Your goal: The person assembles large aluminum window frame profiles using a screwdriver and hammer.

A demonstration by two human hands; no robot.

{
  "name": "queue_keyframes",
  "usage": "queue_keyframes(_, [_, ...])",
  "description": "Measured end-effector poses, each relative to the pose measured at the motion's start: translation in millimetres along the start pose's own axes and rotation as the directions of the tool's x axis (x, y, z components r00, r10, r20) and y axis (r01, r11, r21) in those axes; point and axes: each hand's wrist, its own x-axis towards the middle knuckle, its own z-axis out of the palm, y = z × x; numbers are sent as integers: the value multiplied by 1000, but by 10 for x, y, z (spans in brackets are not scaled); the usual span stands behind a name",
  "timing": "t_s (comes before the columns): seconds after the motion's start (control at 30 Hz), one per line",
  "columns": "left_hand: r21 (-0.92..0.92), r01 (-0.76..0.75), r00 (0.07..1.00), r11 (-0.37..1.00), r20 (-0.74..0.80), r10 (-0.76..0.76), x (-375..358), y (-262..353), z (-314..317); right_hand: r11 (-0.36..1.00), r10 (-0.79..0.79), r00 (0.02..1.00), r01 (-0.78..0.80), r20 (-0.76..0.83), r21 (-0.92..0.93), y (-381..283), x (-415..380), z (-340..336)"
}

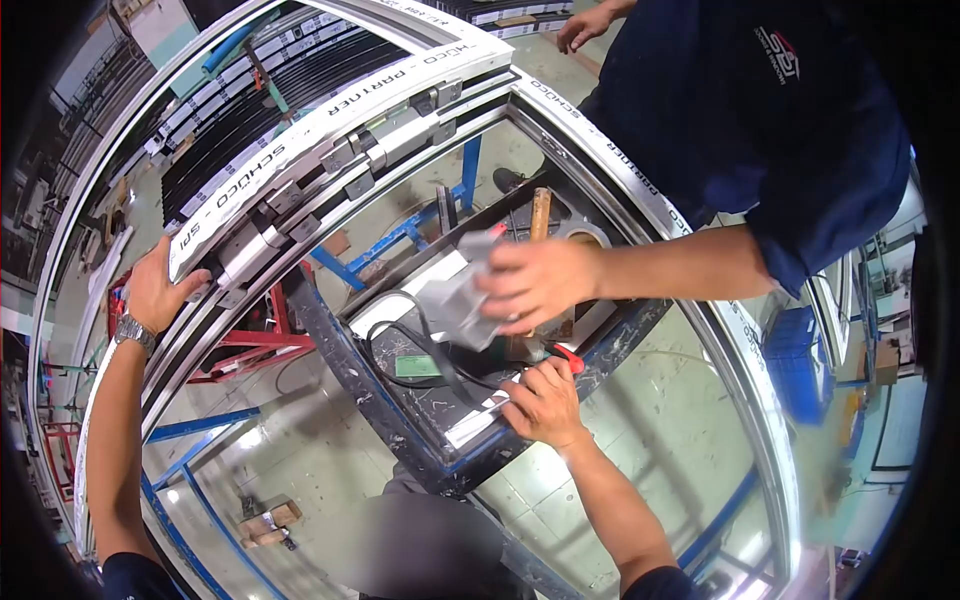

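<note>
My left hand (158, 290) is closed round the left end of the aluminium frame profile (262, 160), its thumb on the hinge side. Metal hinges (250, 252) sit along that profile. My right hand (545, 403) has curled fingers at the near edge of a black tool tray (425, 455), closed on a red-handled tool (568, 357) whose kind I cannot make out. Just beyond it, a co-worker's hand (545, 285), smeared by motion, holds a grey object (455, 305) over the tray. A black cable (372, 345) loops beside a green card (417, 366).
A hammer with a wooden handle (540, 215) and a tape roll (588, 237) lie in the tray. The co-worker in dark clothing (740, 120) stands at the far right. Blue stand legs (200, 470), a red stand (265, 345) and a blue crate (798, 365) surround the frame.
</note>
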Motion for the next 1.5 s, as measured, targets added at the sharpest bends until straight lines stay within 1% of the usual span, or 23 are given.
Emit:
queue_keyframes(0.07, [11, 18, 1000, 1000, 10, -18, -6, -20, 3, 998, 36, 997, -38, -61, -40, -28, -28, -11])
queue_keyframes(0.17, [-24, 61, 996, 998, 67, -59, 15, -35, -12, 975, 47, 981, -86, -189, -206, 11, -185, -100])
queue_keyframes(0.23, [-10, 56, 996, 998, 68, -55, 19, -127, 47, 903, 68, 964, -169, -258, -394, 172, -346, -398])
queue_keyframes(0.3, [-29, 36, 999, 999, 40, -35, 19, -137, 65, 736, 140, 947, -295, -289, -610, 689, -788, -815])
queue_keyframes(0.33, [-40, 39, 998, 998, 52, -37, 24, -116, 49, 698, 64, 916, -324, -395, -638, 880, -811, -1145])
queue_keyframes(0.37, [-49, 44, 997, 998, 64, -41, 23, -90, 17, 517, 199, 892, -447, -405, -730, 1219, -1098, -1440])
queue_keyframes(0.4, [-55, 47, 996, 997, 76, -43, 22, -50, -4, 481, 223, 858, -509, -462, -714, 1512, -1185, -1740])
queue_keyframes(0.47, [-54, -14, 999, 998, 33, 16, 27, -118, 63, 351, 345, 765, -643, -544, -681, 1992, -1229, -2225])
queue_keyframes(0.5, [-65, -29, 999, 997, 21, 31, 22, -96, 58, 288, 464, 690, -711, -555, -642, 2214, -1280, -2363])
queue_keyframes(0.63, [-114, -56, 992, 992, 107, 68, 172, -145, 34, 92, 842, 277, -919, -464, -383, 2636, -1401, -2534])
queue_keyframes(0.7, [-132, -103, 991, 986, 73, 113, 421, 58, 1, 128, 885, 282, -913, -370, -388, 2722, -1460, -2552])
queue_keyframes(0.73, [-149, -88, 994, 985, 55, 97, 594, 370, -41, 150, 904, 287, -907, -317, -394, 2742, -1478, -2557])
queue_keyframes(0.77, [-120, -71, 992, 990, 98, 83, 792, 723, -114, 190, 886, 339, -888, -317, -419, 2730, -1485, -2553])
queue_keyframes(0.8, [-92, -51, 988, 994, 139, 64, 955, 963, -168, 200, 895, 337, -889, -294, -411, 2726, -1470, -2560])
queue_keyframes(0.9, [67, -132, 989, 989, 78, 126, 1346, 985, 363, 240, 888, 361, -892, -284, -383, 2700, -1394, -2586])
queue_keyframes(1.0, [20, -26, 994, 999, 110, 23, 1318, 1257, 235, 192, 917, 284, -930, -280, -314, 2674, -1344, -2597])
queue_keyframes(1.03, [20, -44, 995, 999, 89, 42, 1290, 1294, 212, 194, 918, 286, -929, -276, -315, 2670, -1343, -2589])
queue_keyframes(1.13, [58, -4, 987, 998, 162, -6, 1321, 1372, 138, 220, 902, 312, -927, -298, -304, 2663, -1337, -2593])
queue_keyframes(1.2, [42, -29, 998, 999, 58, 27, 1291, 1282, 234, 200, 908, 292, -932, -302, -302, 2631, -1301, -2603])
queue_keyframes(1.27, [53, 16, 992, 998, 126, -23, 1294, 1396, 139, 216, 896, 306, -933, -321, -288, 2672, -1364, -2585])
queue_keyframes(1.4, [-31, -52, 990, 998, 129, 55, 1299, 1400, 109, 205, 908, 289, -938, -304, -280, 2686, -1348, -2589])
queue_keyframes(1.43, [-20, -123, 992, 992, 3, 123, 1304, 1291, 230, 232, 882, 322, -932, -345, -278, 2681, -1358, -2561])
queue_keyframes(1.5, [-80, -111, 993, 991, 26, 114, 1289, 1201, 273, 254, 861, 355, -920, -365, -297, 2679, -1384, -2539])
